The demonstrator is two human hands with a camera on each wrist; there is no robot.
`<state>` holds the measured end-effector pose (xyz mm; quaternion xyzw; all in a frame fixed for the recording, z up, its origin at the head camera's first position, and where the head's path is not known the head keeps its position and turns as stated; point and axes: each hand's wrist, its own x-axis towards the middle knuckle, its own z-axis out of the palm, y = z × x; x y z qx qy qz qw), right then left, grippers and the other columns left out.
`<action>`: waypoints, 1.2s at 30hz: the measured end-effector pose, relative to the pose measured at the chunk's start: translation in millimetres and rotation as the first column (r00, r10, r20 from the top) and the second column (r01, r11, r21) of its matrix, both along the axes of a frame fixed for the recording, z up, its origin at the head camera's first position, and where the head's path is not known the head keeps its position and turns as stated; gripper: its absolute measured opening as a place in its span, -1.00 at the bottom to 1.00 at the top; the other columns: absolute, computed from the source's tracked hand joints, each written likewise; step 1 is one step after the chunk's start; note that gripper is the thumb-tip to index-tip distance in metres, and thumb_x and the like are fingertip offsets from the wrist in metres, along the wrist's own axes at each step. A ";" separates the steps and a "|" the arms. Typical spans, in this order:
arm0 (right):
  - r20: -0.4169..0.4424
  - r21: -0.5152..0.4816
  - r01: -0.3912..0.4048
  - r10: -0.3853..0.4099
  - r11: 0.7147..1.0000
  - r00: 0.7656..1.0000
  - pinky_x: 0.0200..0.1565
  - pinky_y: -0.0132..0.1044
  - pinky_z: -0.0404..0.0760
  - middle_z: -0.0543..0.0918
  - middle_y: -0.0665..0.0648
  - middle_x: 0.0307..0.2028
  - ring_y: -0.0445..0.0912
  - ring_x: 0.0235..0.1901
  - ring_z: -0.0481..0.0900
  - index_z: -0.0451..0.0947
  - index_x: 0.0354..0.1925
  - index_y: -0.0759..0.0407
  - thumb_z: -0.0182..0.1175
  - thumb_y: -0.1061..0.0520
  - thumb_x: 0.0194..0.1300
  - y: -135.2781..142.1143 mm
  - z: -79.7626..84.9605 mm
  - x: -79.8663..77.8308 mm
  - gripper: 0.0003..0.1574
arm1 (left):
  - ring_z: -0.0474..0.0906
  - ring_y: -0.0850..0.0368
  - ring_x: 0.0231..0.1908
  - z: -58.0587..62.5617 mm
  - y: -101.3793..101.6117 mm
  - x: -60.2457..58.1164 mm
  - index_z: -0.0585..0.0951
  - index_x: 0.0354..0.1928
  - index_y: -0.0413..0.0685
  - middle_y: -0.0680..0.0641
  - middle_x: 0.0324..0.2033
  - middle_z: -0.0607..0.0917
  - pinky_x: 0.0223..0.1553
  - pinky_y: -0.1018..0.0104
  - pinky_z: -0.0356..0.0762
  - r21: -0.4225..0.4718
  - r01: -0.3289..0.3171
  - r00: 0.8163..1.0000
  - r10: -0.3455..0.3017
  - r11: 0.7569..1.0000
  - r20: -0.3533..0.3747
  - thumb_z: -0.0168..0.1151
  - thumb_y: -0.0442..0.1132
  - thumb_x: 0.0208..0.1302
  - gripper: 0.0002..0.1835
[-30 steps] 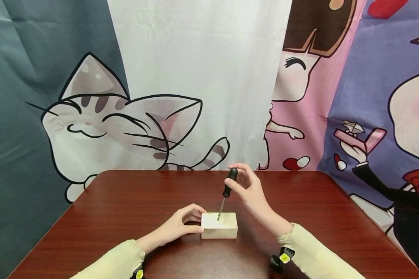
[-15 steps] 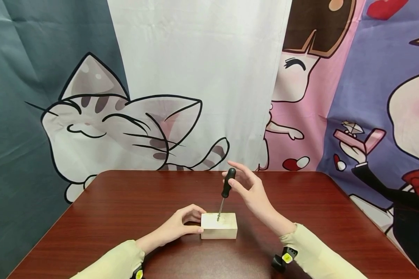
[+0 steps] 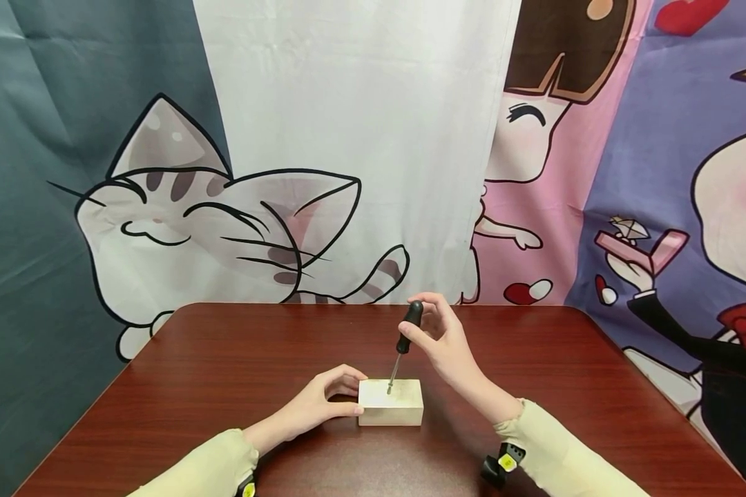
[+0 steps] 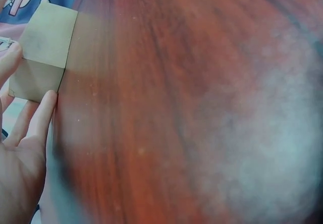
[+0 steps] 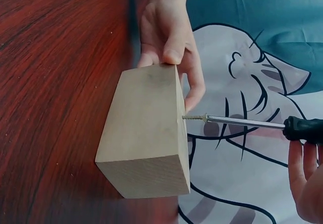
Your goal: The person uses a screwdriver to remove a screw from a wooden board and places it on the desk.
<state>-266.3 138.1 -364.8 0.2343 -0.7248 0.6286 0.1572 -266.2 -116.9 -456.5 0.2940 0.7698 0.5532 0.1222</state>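
A pale wooden block [image 3: 390,402] lies on the table. At its left end my left hand [image 3: 323,399] holds it, thumb at the front edge and fingers behind; the left wrist view shows fingertips against the block [image 4: 45,47]. My right hand [image 3: 444,338] grips the black handle of a screwdriver [image 3: 410,326] between thumb and fingers. The screwdriver leans slightly, its shaft running down to the block's top. In the right wrist view, a brass-coloured screw [image 5: 194,117] stands partly out of the block, and the screwdriver tip meets its head.
The reddish-brown table [image 3: 255,345] extends around the block on all sides. Behind it hangs a cartoon-printed curtain [image 3: 360,103]. A black wrist device [image 3: 503,464] sits on the right sleeve.
Half a second ago my right thumb and fingers were shifted round the handle and spread wider; now they are back about where they were a second ago. Left hand and block stay put.
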 end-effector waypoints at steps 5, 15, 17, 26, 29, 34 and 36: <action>0.014 0.024 -0.018 0.018 1.000 1.000 -0.18 -0.32 0.64 0.59 0.05 -0.26 -0.18 -0.32 0.63 0.42 0.16 0.15 0.32 0.22 0.27 3.3 3.3 1.7 -0.49 | 0.63 0.14 0.01 -0.8 0.4 0.2 0.53 0.15 0.12 -0.08 0.01 0.67 0.12 0.40 0.51 -0.008 -0.015 1.000 0.015 1.000 0.007 0.43 -0.14 0.20 -0.53; -0.021 0.029 -0.137 0.137 0.990 0.990 -0.12 -0.22 0.72 0.72 0.10 -0.04 -0.12 -0.10 0.72 0.36 0.31 0.09 0.14 0.27 0.41 7.4 4.4 -0.6 -0.47 | 0.64 0.13 0.00 -0.7 0.9 1.2 0.54 0.15 0.12 -0.09 0.00 0.68 0.10 0.40 0.51 -0.012 -0.034 0.999 0.034 0.999 0.014 0.44 -0.13 0.18 -0.52; -0.035 -0.002 -0.172 0.172 0.985 0.984 -0.13 -0.19 0.72 0.71 0.17 -0.06 -0.06 -0.10 0.73 0.32 0.28 0.19 0.06 0.35 0.41 6.1 4.9 -0.7 -0.50 | 0.64 0.13 0.00 -0.3 1.1 1.2 0.54 0.14 0.12 -0.09 -0.01 0.68 0.10 0.40 0.51 -0.012 -0.035 0.999 0.035 0.999 0.013 0.44 -0.14 0.18 -0.52; -0.032 0.025 0.049 -0.048 0.999 0.998 -0.28 -0.39 0.59 0.64 0.05 -0.28 -0.22 -0.39 0.62 0.49 0.04 0.09 0.34 0.20 0.27 0.3 2.7 4.7 -0.62 | 0.64 0.14 -0.01 -0.1 1.6 1.0 0.53 0.14 0.12 -0.08 -0.01 0.67 0.11 0.39 0.51 -0.022 -0.033 0.999 0.033 0.999 0.004 0.44 -0.13 0.19 -0.53; -0.005 0.005 0.057 -0.057 0.998 0.998 -0.28 -0.37 0.59 0.64 0.03 -0.37 -0.18 -0.41 0.61 0.53 0.04 0.05 0.37 0.19 0.24 0.4 3.5 5.4 -0.60 | 0.64 0.14 -0.01 0.1 1.6 0.9 0.53 0.15 0.10 -0.09 -0.01 0.67 0.11 0.39 0.51 -0.021 -0.029 1.000 0.029 0.999 0.004 0.43 -0.13 0.19 -0.52; 0.010 0.010 0.032 -0.032 0.999 0.999 -0.18 -0.36 0.63 0.67 0.00 -0.37 -0.17 -0.34 0.67 0.54 0.13 0.08 0.35 0.18 0.26 2.6 5.2 4.4 -0.54 | 0.64 0.16 -0.01 0.3 1.0 1.1 0.53 0.15 0.09 -0.09 -0.01 0.67 0.11 0.39 0.50 -0.014 -0.026 1.000 0.026 1.000 -0.002 0.44 -0.14 0.18 -0.51; 0.012 0.025 0.033 -0.033 0.999 0.999 -0.13 -0.37 0.64 0.69 -0.01 -0.32 -0.18 -0.29 0.70 0.54 0.17 0.03 0.35 0.16 0.27 3.7 5.3 4.1 -0.50 | 0.64 0.17 -0.02 0.4 0.8 1.2 0.53 0.14 0.10 -0.08 -0.01 0.68 0.11 0.39 0.50 -0.013 -0.028 1.000 0.028 1.000 -0.001 0.44 -0.15 0.18 -0.52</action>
